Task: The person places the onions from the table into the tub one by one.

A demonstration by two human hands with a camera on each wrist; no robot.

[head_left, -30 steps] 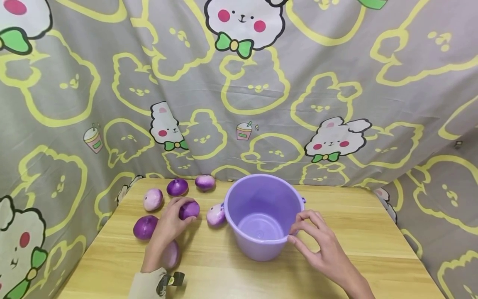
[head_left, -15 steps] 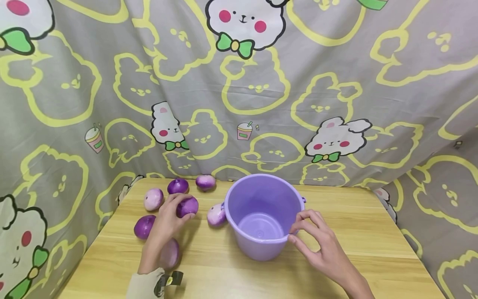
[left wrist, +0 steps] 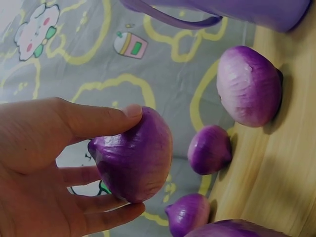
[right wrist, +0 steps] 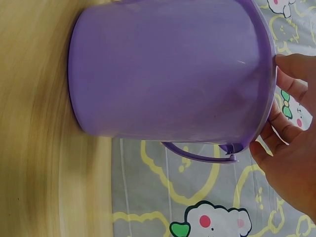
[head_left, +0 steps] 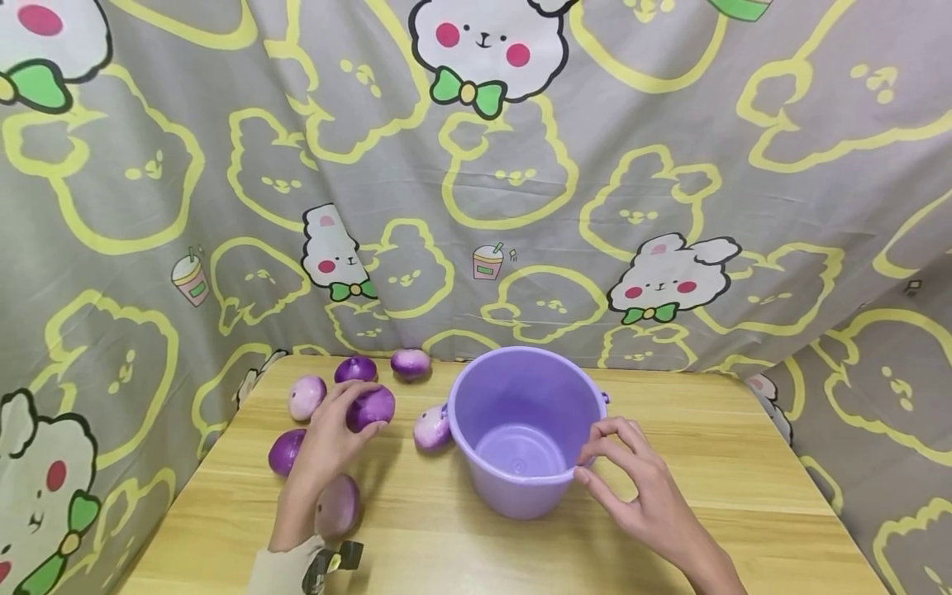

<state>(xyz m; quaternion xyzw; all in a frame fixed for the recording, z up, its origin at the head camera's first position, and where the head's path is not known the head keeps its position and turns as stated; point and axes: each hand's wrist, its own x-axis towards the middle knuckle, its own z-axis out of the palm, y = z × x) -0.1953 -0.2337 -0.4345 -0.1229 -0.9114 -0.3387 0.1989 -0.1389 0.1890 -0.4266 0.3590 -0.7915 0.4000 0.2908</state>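
My left hand (head_left: 332, 434) grips a purple onion (head_left: 373, 406) between thumb and fingers; in the left wrist view the held onion (left wrist: 136, 155) shows its pointed tip turned toward the palm. A purple plastic bucket (head_left: 513, 496) stands upright at the middle of the table, with no onion visible inside. At its right front rim my right hand (head_left: 643, 487) pinches the edge with thumb and fingertips. The right wrist view shows the bucket's side (right wrist: 173, 74) and the fingers at the rim. A pale purple onion (head_left: 431, 430) sits right beside the bucket's left side.
Around my left hand lie more onions on the wooden table (head_left: 706, 479): a dark one (head_left: 285, 453), a pale one (head_left: 307, 398), one near the wrist (head_left: 340, 504), and others along the back edge (head_left: 410, 364). A patterned grey curtain (head_left: 513, 256) hangs behind.
My left hand has shifted slightly left and upward in the head view with the onion in its grasp. The right hand and the bucket stay where they were.
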